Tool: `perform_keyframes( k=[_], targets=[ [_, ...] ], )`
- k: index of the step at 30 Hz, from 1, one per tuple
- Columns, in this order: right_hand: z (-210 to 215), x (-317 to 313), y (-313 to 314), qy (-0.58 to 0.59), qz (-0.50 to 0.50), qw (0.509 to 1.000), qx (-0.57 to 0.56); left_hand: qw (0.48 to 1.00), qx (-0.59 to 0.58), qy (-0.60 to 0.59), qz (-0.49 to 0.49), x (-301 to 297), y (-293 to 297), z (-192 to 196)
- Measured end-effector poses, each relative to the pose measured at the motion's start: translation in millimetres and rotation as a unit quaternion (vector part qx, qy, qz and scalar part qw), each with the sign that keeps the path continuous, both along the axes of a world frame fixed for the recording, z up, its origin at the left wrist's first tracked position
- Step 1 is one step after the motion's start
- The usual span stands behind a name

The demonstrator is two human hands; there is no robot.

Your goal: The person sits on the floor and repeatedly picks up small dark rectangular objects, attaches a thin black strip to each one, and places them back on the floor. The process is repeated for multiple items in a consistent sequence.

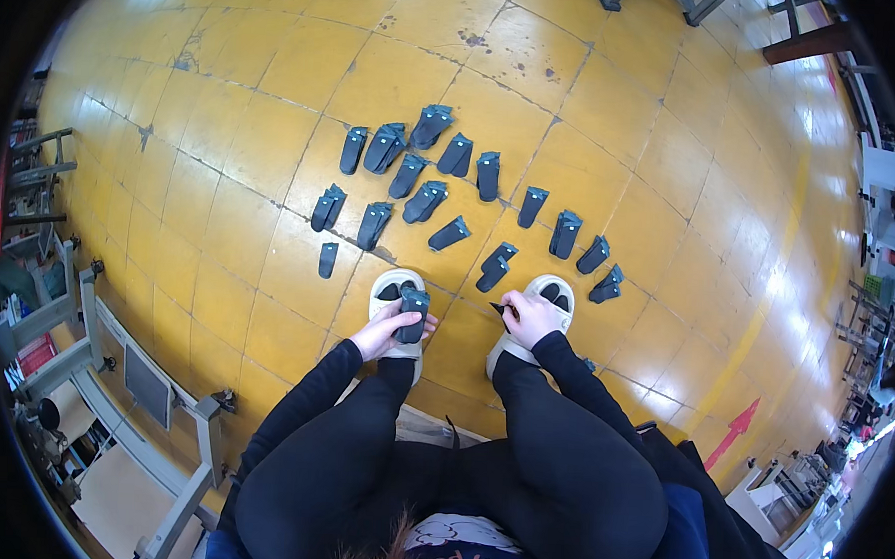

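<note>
My left hand (390, 329) is wrapped round a small stack of dark flat pieces (413, 315), each long with one rounded end and a teal end bearing a small pale label. It is held above my left shoe. My right hand (532, 319) is closed in a pinch over my right shoe. A thin dark piece (498, 308) sticks out from its fingertips, too small to name. On the floor beyond my feet lie several similar dark piles, among them a nearby pair (495, 268), a single piece (327, 260) and a thicker far pile (431, 127).
Yellow tiled floor (230, 230) stretches ahead. I sit with knees apart, pale open shoes (404, 351) on either side. A grey metal frame (150, 456) stands close on the left. Racks and equipment line the right edge, near a red floor arrow (733, 432).
</note>
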State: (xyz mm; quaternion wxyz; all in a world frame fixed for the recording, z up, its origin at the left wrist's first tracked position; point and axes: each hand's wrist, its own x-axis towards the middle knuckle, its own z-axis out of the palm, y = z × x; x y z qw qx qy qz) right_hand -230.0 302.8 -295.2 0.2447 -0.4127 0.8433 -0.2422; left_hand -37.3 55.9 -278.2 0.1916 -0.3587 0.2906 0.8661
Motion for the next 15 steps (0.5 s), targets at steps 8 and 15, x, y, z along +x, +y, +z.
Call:
perform_keyframes(
  k=[8, 15],
  targets=[
    [2.2, 0.1, -1.5, -0.008, -0.004, 1.000, 0.009, 1.000, 0.003, -0.001, -0.001, -0.5, 0.2, -0.1],
    [1.8, 0.1, -2.5, -0.002, 0.004, 1.000, 0.012, 1.000, 0.011, -0.006, 0.010, 1.9, -0.1, -1.8]
  ],
)
